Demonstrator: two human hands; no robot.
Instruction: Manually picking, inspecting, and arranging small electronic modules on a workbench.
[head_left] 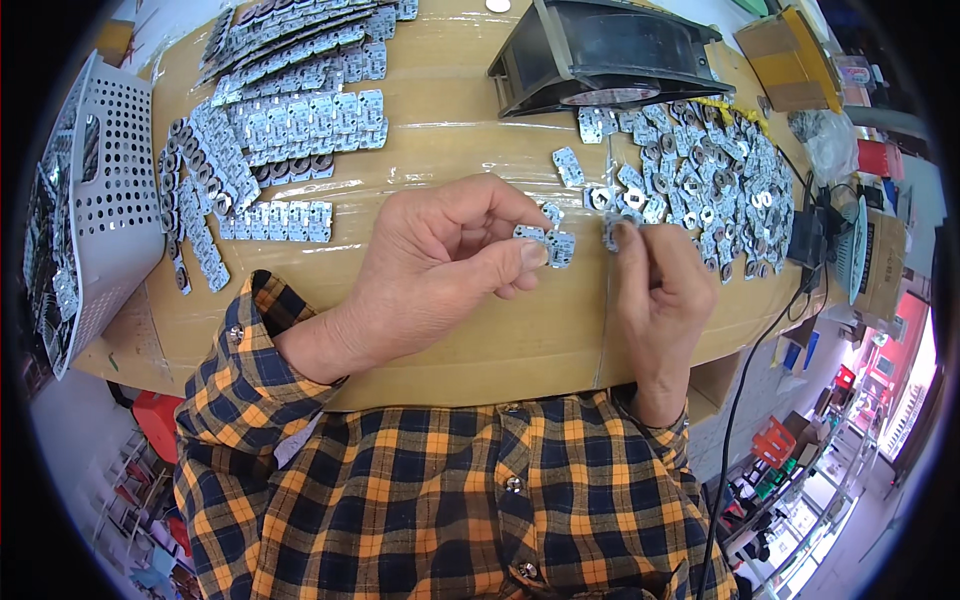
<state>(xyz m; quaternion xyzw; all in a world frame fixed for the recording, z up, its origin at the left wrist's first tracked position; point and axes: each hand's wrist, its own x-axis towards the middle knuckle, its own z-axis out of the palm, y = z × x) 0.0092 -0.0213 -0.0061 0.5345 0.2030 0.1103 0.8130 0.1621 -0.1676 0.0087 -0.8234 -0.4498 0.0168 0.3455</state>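
Left grip (pixel 440 250) is clamped, thumb against fingers, on a small cluster of pale circuit boards (pixel 562 247) above the middle of the tabletop (pixel 470 355); right grip (pixel 668 285), nearer the tabletop's right edge, is pinched together on a small board (pixel 609 236), partly hidden by the fingertips, and I cannot tell whether it is lifted; beyond both, a single board (pixel 568 167) lies apart, while a scattered heap of boards (pixel 720 200), some bearing dark round parts, spreads toward the right edge; near the far edge stands a black fan (pixel 615 60), with a cardboard box (pixel 785 65) at the far right corner; toward the left edge lie a short row of joined boards (pixel 275 221) and, beyond it, layered board panels (pixel 310 125); a white perforated basket (pixel 125 215) stands at the left edge.
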